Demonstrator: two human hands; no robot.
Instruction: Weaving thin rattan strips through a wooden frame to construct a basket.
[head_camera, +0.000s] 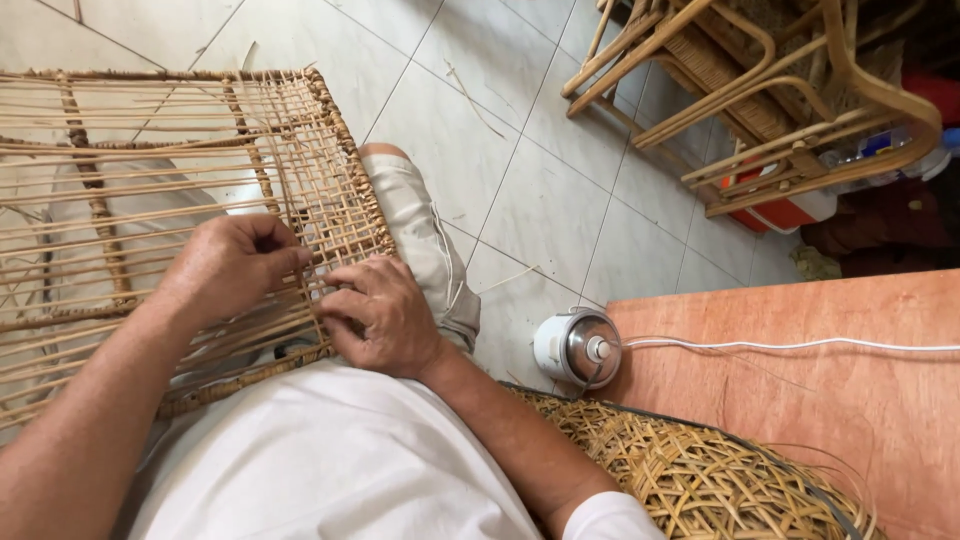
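Observation:
A rattan panel (150, 180) with long cane strands and a woven lattice section rests across my lap. My left hand (228, 265) lies on the panel with its fingers curled over the strands near the lattice edge. My right hand (378, 315) sits just right of it, fingers pinching a thin cane strand at the lower right part of the weave. Both hands almost touch. My knee in light trousers (420, 235) shows under the panel's right edge.
A small white round appliance (575, 347) with a white cord (790, 346) sits beside an orange-brown wooden board (800, 380). A woven cane seat (690, 480) lies at lower right. Rattan chair frames (760, 90) stand at top right on the tiled floor (520, 130).

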